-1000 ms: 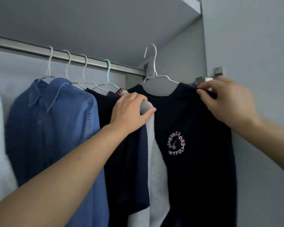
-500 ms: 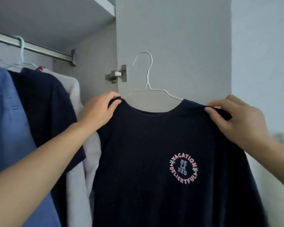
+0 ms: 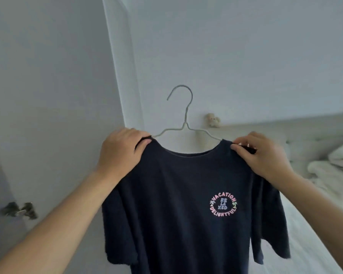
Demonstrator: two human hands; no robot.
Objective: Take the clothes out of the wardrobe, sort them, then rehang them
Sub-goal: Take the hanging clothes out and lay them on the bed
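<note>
A navy T-shirt (image 3: 176, 204) with a round pink "Vacation Relaxed Delightful" print hangs on a white wire hanger (image 3: 184, 115), held up in front of me away from the wardrobe. My left hand (image 3: 121, 153) grips the shirt's left shoulder over the hanger arm. At the right shoulder, my right hand (image 3: 261, 155) pinches the fabric. The hanger's hook is free in the air, against the white wall. The wardrobe rail and the other clothes are out of view.
The open wardrobe door (image 3: 48, 115) stands at the left, with a metal hinge (image 3: 19, 210) low on it. A bed (image 3: 315, 224) with white bedding lies at the right. A small plush toy (image 3: 213, 120) sits on the headboard ledge.
The T-shirt came off the rail and has swung right, out of the wardrobe toward the bed. My left hand moved from the grey garment to the shirt's left shoulder.
</note>
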